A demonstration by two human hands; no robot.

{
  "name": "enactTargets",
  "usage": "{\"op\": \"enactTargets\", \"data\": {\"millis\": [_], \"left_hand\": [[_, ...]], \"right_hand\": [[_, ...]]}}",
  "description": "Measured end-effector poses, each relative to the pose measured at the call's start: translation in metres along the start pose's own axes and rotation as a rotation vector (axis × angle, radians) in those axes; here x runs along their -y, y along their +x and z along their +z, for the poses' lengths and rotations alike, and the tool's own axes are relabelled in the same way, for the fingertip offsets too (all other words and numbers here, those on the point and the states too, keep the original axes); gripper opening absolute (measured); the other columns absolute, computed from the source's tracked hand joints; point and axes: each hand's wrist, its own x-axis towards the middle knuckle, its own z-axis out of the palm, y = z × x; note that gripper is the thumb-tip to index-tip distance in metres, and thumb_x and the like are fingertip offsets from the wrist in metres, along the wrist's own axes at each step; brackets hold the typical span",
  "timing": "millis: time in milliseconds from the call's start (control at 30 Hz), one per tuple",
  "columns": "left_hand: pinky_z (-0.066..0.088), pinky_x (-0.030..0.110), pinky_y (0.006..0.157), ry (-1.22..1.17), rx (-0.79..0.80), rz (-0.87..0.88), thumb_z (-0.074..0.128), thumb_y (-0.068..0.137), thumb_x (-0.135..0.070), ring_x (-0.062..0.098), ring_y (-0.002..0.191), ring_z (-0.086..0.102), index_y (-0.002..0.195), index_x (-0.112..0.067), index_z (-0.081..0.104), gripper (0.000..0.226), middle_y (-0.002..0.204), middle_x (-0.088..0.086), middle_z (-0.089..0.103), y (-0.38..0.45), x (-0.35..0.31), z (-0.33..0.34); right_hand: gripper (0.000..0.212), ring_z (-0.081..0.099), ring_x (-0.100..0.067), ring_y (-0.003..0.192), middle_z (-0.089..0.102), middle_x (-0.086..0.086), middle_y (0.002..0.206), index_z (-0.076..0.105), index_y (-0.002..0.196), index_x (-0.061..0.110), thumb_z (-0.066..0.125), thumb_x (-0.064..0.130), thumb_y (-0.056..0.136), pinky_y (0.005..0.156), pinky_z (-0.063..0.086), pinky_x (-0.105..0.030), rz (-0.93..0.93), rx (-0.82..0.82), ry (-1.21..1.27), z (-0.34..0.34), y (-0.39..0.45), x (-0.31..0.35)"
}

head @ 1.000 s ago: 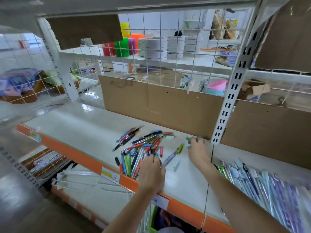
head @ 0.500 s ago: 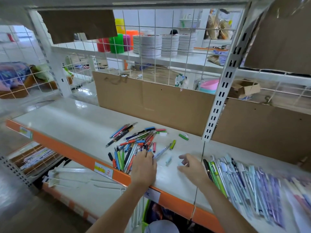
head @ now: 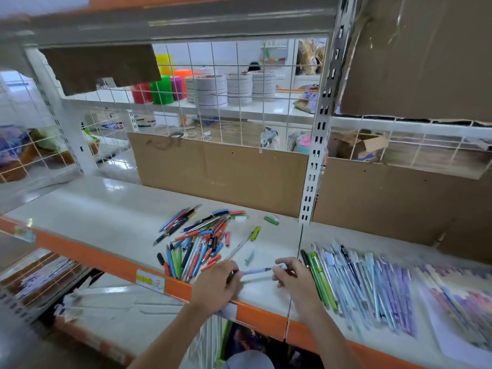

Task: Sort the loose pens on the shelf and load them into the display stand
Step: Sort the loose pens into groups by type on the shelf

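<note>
Holding a pale purple pen (head: 256,271) between them, the left hand (head: 217,284) and right hand (head: 295,278) meet low in the centre of the frame, above the front edge of the white shelf (head: 93,209). The left hand's fingers pinch the pen's barrel; the right hand's fingertips close on a small light cap (head: 281,267) at the pen's tip. Just left of the hands, in the middle of the frame, lies a loose pile of coloured pens (head: 197,241). At lower right, a row of pale pens (head: 367,283) lies side by side. No display stand can be made out.
</note>
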Motion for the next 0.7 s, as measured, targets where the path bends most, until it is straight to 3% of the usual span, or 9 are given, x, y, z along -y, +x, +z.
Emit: {"op": "enactTargets", "data": {"millis": [167, 267, 367, 500, 700], "left_hand": [[0.034, 0.017, 0.065, -0.038, -0.068, -0.097, 0.052, 0.093, -0.036, 0.007, 0.077, 0.048, 0.093, -0.013, 0.060, 0.023, 0.093, -0.007, 0.044, -0.006, -0.002, 0.005], [0.037, 0.014, 0.077, -0.062, -0.107, -0.135, 0.056, 0.092, -0.028, 0.009, 0.087, 0.048, 0.093, -0.008, 0.063, 0.021, 0.097, -0.005, 0.037, -0.007, -0.002, 0.006], [0.042, 0.022, 0.092, -0.036, -0.095, -0.179, 0.051, 0.095, -0.027, 0.012, 0.104, 0.051, 0.103, -0.012, 0.063, 0.021, 0.105, -0.003, 0.044, -0.007, -0.002, 0.006], [0.047, 0.027, 0.087, 0.031, -0.100, -0.296, 0.051, 0.094, -0.027, 0.013, 0.097, 0.057, 0.108, -0.018, 0.057, 0.018, 0.107, -0.003, 0.060, 0.001, -0.003, -0.001], [0.044, 0.024, 0.075, 0.075, -0.132, -0.351, 0.051, 0.092, -0.023, 0.013, 0.086, 0.051, 0.087, -0.018, 0.047, 0.009, 0.092, -0.002, 0.051, 0.008, 0.013, -0.011]], "right_hand": [[0.008, 0.061, -0.010, 0.062, 0.063, -0.007, 0.076, 0.063, 0.093, 0.009, 0.062, 0.003, 0.087, 0.056, 0.049, -0.020, -0.011, 0.015, -0.030, 0.000, 0.002, -0.004], [0.007, 0.061, -0.009, 0.060, 0.063, -0.004, 0.073, 0.064, 0.090, 0.011, 0.063, 0.005, 0.087, 0.057, 0.048, -0.023, -0.011, 0.026, -0.065, 0.001, 0.003, -0.007], [0.007, 0.061, -0.009, 0.058, 0.063, -0.003, 0.072, 0.063, 0.088, 0.012, 0.064, 0.006, 0.086, 0.057, 0.047, -0.024, -0.023, 0.041, -0.115, 0.003, 0.003, -0.008], [0.005, 0.059, -0.007, 0.055, 0.062, 0.001, 0.068, 0.063, 0.086, 0.013, 0.064, 0.008, 0.086, 0.055, 0.046, -0.021, -0.042, 0.045, -0.170, 0.004, 0.002, -0.006], [0.005, 0.059, -0.006, 0.055, 0.062, 0.000, 0.070, 0.063, 0.087, 0.012, 0.064, 0.007, 0.086, 0.054, 0.045, -0.019, -0.049, 0.052, -0.171, 0.003, 0.001, -0.006]]}}
